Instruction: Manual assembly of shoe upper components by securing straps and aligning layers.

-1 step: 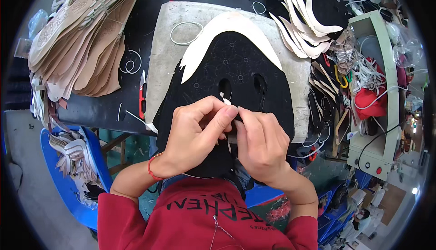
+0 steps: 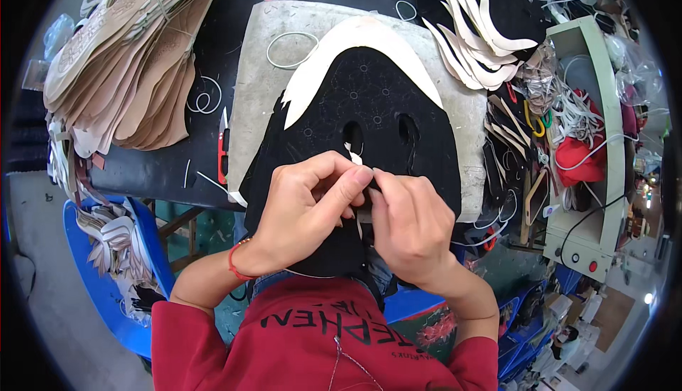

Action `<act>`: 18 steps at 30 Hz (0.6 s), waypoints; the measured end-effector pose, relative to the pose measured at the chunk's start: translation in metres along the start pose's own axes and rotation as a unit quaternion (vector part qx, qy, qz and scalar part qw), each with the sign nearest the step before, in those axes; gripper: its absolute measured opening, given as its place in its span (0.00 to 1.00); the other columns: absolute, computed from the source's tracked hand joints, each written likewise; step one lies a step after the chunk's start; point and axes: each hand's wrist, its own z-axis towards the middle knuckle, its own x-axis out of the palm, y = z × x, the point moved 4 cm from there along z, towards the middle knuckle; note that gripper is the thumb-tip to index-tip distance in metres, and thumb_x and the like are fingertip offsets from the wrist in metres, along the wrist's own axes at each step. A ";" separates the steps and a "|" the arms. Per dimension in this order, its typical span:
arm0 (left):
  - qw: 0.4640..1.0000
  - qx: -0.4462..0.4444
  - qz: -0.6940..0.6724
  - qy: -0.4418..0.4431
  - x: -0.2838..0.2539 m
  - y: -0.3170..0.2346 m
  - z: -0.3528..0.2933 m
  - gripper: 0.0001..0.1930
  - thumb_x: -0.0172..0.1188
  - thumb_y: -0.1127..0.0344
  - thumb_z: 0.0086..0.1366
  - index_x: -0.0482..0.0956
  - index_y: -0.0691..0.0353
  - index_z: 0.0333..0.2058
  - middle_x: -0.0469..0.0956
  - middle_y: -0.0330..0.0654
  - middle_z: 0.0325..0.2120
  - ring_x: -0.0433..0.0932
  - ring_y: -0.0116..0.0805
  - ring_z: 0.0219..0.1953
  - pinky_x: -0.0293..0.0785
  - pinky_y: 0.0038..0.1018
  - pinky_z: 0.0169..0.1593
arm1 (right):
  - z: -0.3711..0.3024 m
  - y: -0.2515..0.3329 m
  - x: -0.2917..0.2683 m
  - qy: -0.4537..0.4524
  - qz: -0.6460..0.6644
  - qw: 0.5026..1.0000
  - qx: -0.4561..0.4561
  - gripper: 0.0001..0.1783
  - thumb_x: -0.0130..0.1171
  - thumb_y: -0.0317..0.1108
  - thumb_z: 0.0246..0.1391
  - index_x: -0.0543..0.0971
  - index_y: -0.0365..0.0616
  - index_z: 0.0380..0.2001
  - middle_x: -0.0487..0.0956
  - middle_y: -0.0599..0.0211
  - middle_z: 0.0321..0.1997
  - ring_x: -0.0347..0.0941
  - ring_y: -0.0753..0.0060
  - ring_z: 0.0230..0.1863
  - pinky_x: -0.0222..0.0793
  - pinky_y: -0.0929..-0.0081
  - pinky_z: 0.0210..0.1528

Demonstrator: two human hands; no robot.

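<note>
A stack of black fabric pieces [image 2: 366, 100] with oval cut-outs and a broad white curved border [image 2: 369, 30] lies in front of me, hanging over the table's near edge. Above its lower part my left hand [image 2: 309, 210] is closed in a pinch. A narrow white strip [image 2: 355, 155] pokes out past its thumb and forefinger. Close beside it, my right hand [image 2: 412, 224] also pinches, its fingertips almost touching the left thumb. What those right fingertips hold is hidden. Below the hands, a thin pale strip hangs between them.
Under the fabric is a grey board [image 2: 259, 100]. Tied tan pieces [image 2: 131, 71] are heaped at left, near red-handled scissors [image 2: 223, 153]. White curved pieces [image 2: 476, 36] lie at upper right. A pale green metal box [image 2: 604, 128] stands at right, a blue bin [image 2: 153, 238] at lower left.
</note>
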 end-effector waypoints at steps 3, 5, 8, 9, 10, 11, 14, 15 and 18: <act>0.993 -0.008 -0.116 0.033 -0.005 0.001 -0.009 0.15 0.49 0.66 0.68 0.71 0.67 0.49 0.76 0.45 0.41 0.77 0.28 0.41 0.76 0.23 0.42 | 0.006 -0.024 -0.012 0.074 0.071 0.990 0.096 0.08 0.56 0.23 0.50 0.75 0.36 0.36 0.73 0.60 0.26 0.70 0.63 0.22 0.66 0.71 0.24; 0.978 -0.073 -0.181 0.073 -0.010 -0.003 -0.010 0.22 0.46 0.63 0.69 0.60 0.69 0.58 0.67 0.51 0.54 0.69 0.39 0.55 0.68 0.33 0.57 | 0.007 -0.048 -0.019 0.059 0.152 0.958 0.238 0.05 0.56 0.27 0.54 0.76 0.36 0.33 0.75 0.60 0.23 0.72 0.69 0.22 0.65 0.73 0.25; 0.968 -0.105 -0.220 0.064 -0.007 -0.009 -0.002 0.23 0.47 0.63 0.69 0.59 0.71 0.58 0.69 0.50 0.52 0.69 0.40 0.56 0.68 0.34 0.58 | 0.001 -0.063 -0.006 0.115 0.231 0.901 0.350 0.06 0.56 0.29 0.55 0.76 0.35 0.32 0.75 0.64 0.21 0.69 0.79 0.22 0.63 0.78 0.24; 0.960 -0.120 -0.242 0.071 -0.007 -0.009 0.001 0.24 0.47 0.63 0.69 0.59 0.71 0.58 0.69 0.50 0.51 0.69 0.40 0.56 0.68 0.34 0.57 | -0.001 -0.063 -0.004 0.098 0.239 0.901 0.348 0.07 0.56 0.29 0.56 0.76 0.36 0.32 0.74 0.66 0.21 0.67 0.82 0.22 0.62 0.79 0.24; 0.952 -0.135 -0.264 0.077 -0.007 -0.009 0.001 0.24 0.48 0.63 0.68 0.60 0.71 0.57 0.70 0.51 0.50 0.70 0.41 0.55 0.68 0.34 0.57 | -0.002 -0.061 -0.004 0.082 0.250 0.901 0.346 0.07 0.55 0.30 0.56 0.77 0.36 0.32 0.74 0.67 0.21 0.66 0.85 0.22 0.61 0.80 0.24; 0.952 -0.135 -0.264 0.072 -0.006 -0.012 0.002 0.24 0.48 0.63 0.68 0.60 0.71 0.57 0.70 0.51 0.50 0.70 0.41 0.55 0.68 0.34 0.57 | -0.003 -0.061 -0.003 0.084 0.253 0.900 0.345 0.07 0.55 0.30 0.56 0.77 0.36 0.32 0.74 0.67 0.21 0.66 0.85 0.22 0.61 0.80 0.24; 0.960 -0.158 -0.216 0.083 -0.002 -0.019 0.007 0.24 0.51 0.60 0.67 0.62 0.72 0.55 0.75 0.52 0.41 0.78 0.42 0.44 0.75 0.31 0.49 | -0.007 -0.060 -0.001 0.081 0.292 0.888 0.346 0.06 0.56 0.29 0.56 0.77 0.36 0.32 0.75 0.67 0.21 0.67 0.83 0.23 0.62 0.81 0.25; 0.974 -0.155 -0.153 0.069 -0.004 -0.017 0.015 0.23 0.54 0.61 0.66 0.63 0.72 0.53 0.77 0.50 0.36 0.80 0.39 0.39 0.78 0.28 0.44 | -0.008 -0.059 -0.001 0.063 0.298 0.893 0.330 0.06 0.56 0.29 0.56 0.77 0.36 0.32 0.75 0.66 0.22 0.68 0.82 0.23 0.63 0.81 0.25; 0.999 -0.039 0.015 0.027 -0.008 -0.018 0.022 0.22 0.57 0.64 0.64 0.65 0.70 0.51 0.78 0.48 0.33 0.81 0.36 0.37 0.79 0.24 0.40 | -0.007 -0.050 -0.003 0.045 0.283 0.909 0.302 0.05 0.56 0.27 0.55 0.76 0.36 0.33 0.76 0.64 0.25 0.70 0.80 0.24 0.64 0.80 0.27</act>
